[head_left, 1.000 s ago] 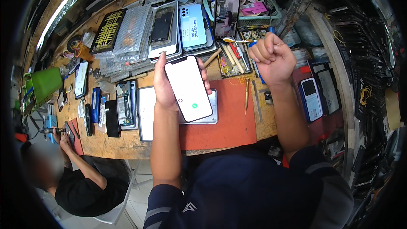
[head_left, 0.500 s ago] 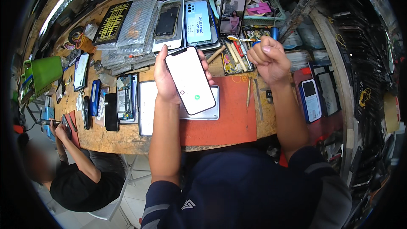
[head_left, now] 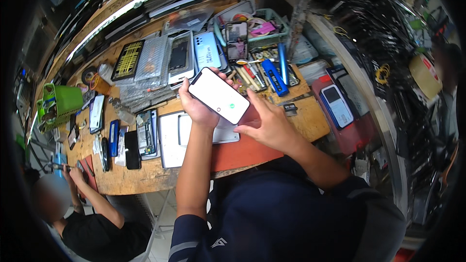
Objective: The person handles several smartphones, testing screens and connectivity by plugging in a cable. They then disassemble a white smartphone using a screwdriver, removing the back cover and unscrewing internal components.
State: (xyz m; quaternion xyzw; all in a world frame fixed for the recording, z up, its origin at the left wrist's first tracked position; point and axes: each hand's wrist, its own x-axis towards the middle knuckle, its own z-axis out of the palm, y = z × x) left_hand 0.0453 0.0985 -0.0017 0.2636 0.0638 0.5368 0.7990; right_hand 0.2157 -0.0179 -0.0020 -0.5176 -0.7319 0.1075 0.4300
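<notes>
Head view: dark-rimmed phone [head_left: 221,96] mid-frame, tilted, screen lit mostly white, with a green dot and a small dark ring near its lower end. Left hand [head_left: 200,110] palm up beneath it, thumb along one edge, fingers curled round the opposite edge, firm hold. Right hand [head_left: 272,122] grips nothing; thumb and fingers spread apart beside the phone's lower end. Contact there: cannot tell.

Writing: dark handwritten lines on a light blue phone back [head_left: 208,51], upper centre. White label on a clear plastic sheet [head_left: 182,22] above it. Pale lettering on a small dark card [head_left: 290,109], right of the right hand. Reddish print on a tape roll [head_left: 426,75], right of frame. White emblem on the dark shirt [head_left: 272,213], bottom.

Containers: pale green basket [head_left: 272,41], upper centre, holds tape rolls and a bright pink piece. Bright green basket [head_left: 68,97], far left, slatted; contents too small to identify.
</notes>
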